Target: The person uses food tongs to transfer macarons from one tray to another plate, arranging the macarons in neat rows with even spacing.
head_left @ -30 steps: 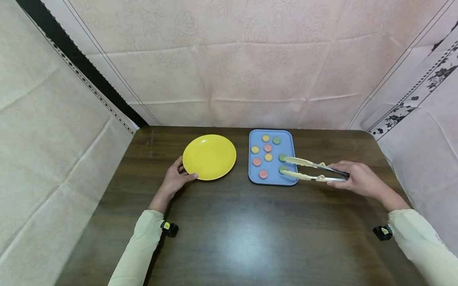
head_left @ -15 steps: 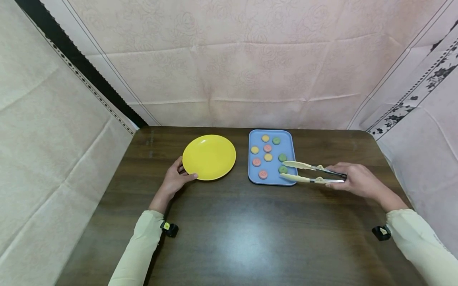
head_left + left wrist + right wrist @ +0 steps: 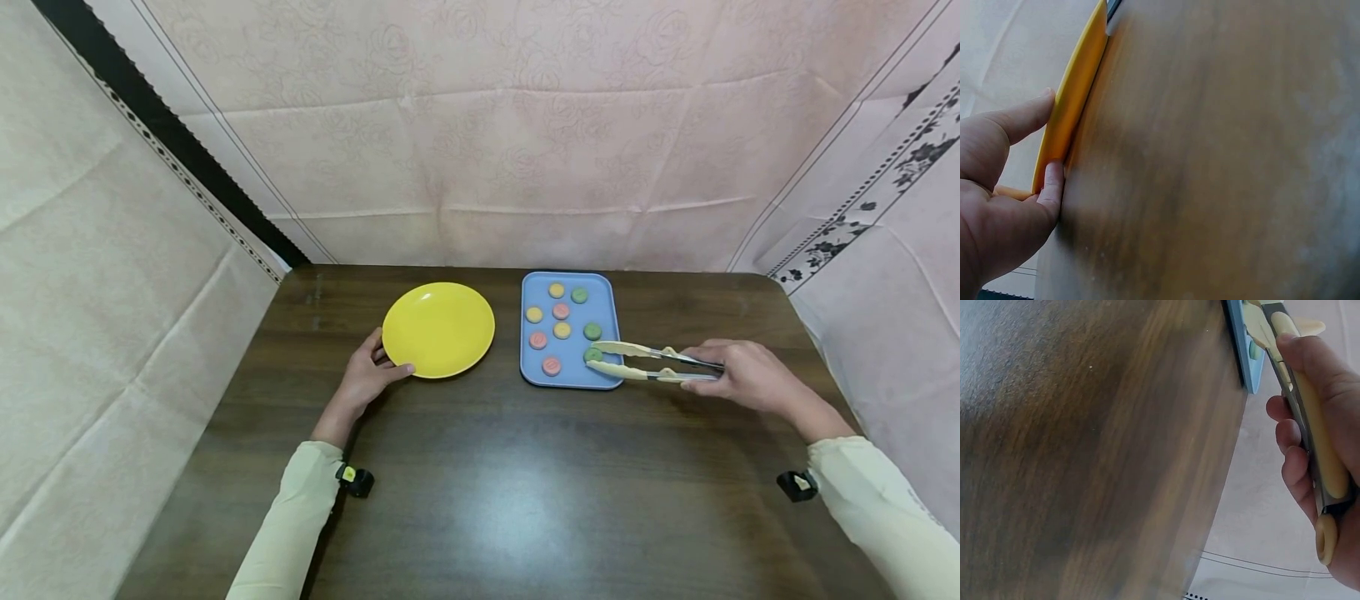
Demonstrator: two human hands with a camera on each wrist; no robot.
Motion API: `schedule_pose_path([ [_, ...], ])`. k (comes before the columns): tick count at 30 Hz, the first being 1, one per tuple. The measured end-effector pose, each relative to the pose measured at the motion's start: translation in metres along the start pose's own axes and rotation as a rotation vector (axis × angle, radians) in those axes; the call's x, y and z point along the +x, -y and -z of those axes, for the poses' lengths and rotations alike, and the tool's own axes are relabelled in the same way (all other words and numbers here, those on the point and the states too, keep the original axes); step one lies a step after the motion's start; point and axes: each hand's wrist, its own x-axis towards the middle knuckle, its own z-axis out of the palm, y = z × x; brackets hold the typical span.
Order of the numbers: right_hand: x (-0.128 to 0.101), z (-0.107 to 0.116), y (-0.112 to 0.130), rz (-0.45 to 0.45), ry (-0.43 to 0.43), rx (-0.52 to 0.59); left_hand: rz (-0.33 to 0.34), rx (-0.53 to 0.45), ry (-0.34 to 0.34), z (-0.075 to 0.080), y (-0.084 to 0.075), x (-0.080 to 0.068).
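In the head view my left hand (image 3: 369,375) holds the near-left rim of a yellow plate (image 3: 438,329), its thumb over the edge. The left wrist view shows fingers at the underside of the plate (image 3: 1072,106). My right hand (image 3: 750,377) grips metal tongs with cream tips (image 3: 637,350). Their parted tips reach over the right edge of a blue tray (image 3: 573,379), one on each side of a green cookie-like disc (image 3: 592,355); whether they touch it I cannot tell. From the right wrist, the tongs' handle (image 3: 1319,431) lies between thumb and curled fingers.
On the tray lie several more small discs: green ones (image 3: 592,331), pink ones (image 3: 551,366) and yellow ones (image 3: 562,331). A dark wooden table (image 3: 480,467) carries everything. Pale cloth (image 3: 525,150) hangs behind the table and along both sides.
The tongs have shifted slightly toward me and left, off the middle green disc, and their tips have drawn closer together around the nearest green one. My left hand and the plate stay still.
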Motion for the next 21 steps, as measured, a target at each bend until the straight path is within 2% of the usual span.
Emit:
schedule_pose_path([
  [10,0.0012,0.0014,0.002,-0.005,0.014,-0.01,0.002,-0.002,-0.001,0.0001,0.0011,0.0017],
  [21,-0.0024,-0.0004,0.0024,-0.017,-0.022,0.02,-0.011,0.006,-0.004,0.0001,0.0006,0.002],
])
